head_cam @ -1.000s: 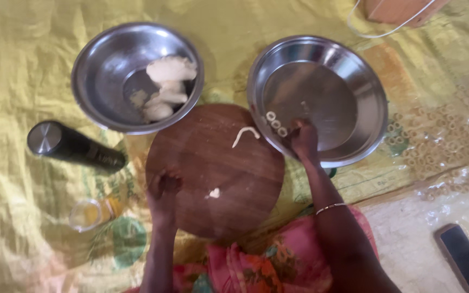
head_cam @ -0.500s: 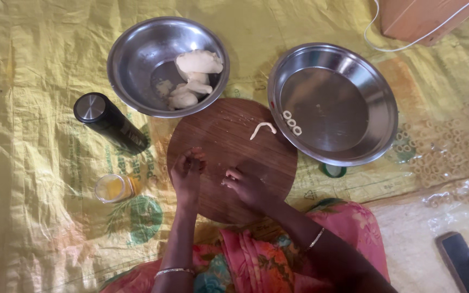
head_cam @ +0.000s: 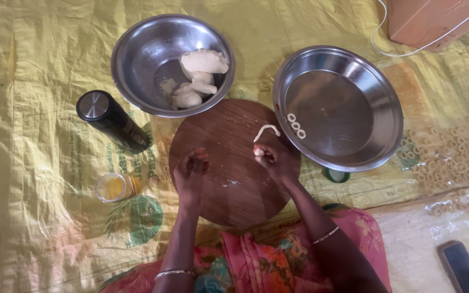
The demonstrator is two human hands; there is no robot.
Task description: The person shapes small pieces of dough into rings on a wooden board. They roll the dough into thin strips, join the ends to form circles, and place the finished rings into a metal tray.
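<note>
Two bare hands work over the round dark wooden board (head_cam: 234, 163). The right hand (head_cam: 275, 160) has its grip closed on a small pale dough piece (head_cam: 259, 152) at the fingertips, near the board's upper right edge. Just above it lies a thin curved strip of pale dough (head_cam: 266, 131) on the board. The left hand (head_cam: 191, 171) rests on the board with fingers curled; whether it holds anything cannot be told.

Three small dough rings (head_cam: 296, 125) sit at the left rim of the wide shallow steel plate (head_cam: 375, 103), within short reach. The deep steel bowl (head_cam: 137, 49) holds the pale dough lumps (head_cam: 202, 76).

Everything rests on a yellow woven plastic sheet (head_cam: 39, 54) spread over the floor, with more rings drying at the right.
</note>
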